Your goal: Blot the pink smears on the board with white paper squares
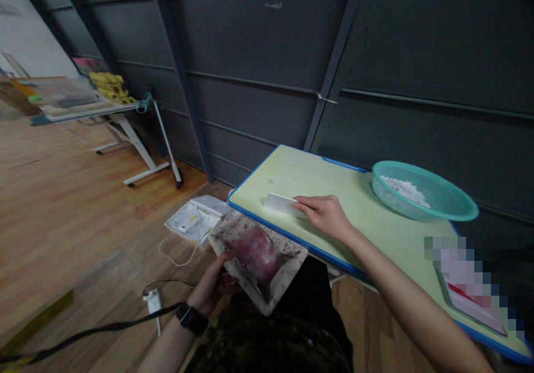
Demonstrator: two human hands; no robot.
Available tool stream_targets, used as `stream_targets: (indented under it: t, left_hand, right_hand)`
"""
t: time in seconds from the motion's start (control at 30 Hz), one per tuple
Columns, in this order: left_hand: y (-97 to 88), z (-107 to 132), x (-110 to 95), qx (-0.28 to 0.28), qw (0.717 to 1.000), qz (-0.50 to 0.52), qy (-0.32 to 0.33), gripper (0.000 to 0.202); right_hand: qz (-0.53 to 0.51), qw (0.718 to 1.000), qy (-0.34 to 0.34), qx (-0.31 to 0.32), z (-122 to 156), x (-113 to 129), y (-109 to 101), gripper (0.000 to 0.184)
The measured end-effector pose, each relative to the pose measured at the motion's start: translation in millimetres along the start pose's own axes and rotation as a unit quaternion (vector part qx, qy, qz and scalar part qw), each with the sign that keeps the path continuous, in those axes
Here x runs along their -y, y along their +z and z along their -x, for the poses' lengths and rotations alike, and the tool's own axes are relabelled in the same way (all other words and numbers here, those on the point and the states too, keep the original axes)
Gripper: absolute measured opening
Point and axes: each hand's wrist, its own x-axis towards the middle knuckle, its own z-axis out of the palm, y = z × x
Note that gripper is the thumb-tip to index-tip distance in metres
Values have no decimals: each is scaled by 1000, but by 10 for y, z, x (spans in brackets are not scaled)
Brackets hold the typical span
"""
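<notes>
My right hand [323, 214] is closed on a flat white scraper-like piece [280, 203], its long edge resting on or just above the pale yellow tabletop [308, 175] near the front left. My left hand [221, 277] grips the left side of an open, light-coloured square box [287, 273], thumb over the rim. Dark specks cover the box's walls, and something pink and glossy [255, 253] lies inside; what it is I cannot tell. The box is tilted below the table's blue front edge, close to my lap.
A green plastic basket [434, 192] with white bits stands at the table's back right. A pinkish flat object [475, 306], partly pixelated, lies at the right. On the floor are a white box [194, 220], a power strip [153, 302] and a black cable [104, 328]. Dark wall panels [258, 73] rise behind.
</notes>
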Motion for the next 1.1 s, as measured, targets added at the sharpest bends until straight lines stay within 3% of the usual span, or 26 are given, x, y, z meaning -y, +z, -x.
stream_targets:
  t: [0.13,0.27,0.43,0.53,0.6,0.7,0.8,1.1]
  left_hand:
    - [-20,-44,28,2,1000,10,2,19]
    - [-40,-65,45,4,1000,12,0,20]
    - [-48,-69,42,-6,1000,10,-2,20]
    - [-70,-78,34,-7,1000,12,5,20]
    - [-90,-86,28,-9,1000,17,6,21]
    - [-111,-91,20,-14,1000,22,8,22]
    - [-111,-81,9,-14,999,27,9,23]
    - [-66,-44,-36,-12,1000,8,12,20]
  right_hand:
    - [-38,999,30,23,81,189,-20,27]
    - [-126,983,129,30,-7,157,-21,28]
    - [-241,927,270,-103,-421,-354,84,45]
    - [-224,906,320,-161,-730,-716,204,46]
    - [-192,907,339,-161,-894,-877,294,40]
    - [-192,905,365,-109,-1027,-955,418,33]
    - [-251,900,355,-34,-1021,-884,492,31]
    - [-327,904,238,136,-666,-299,413,45]
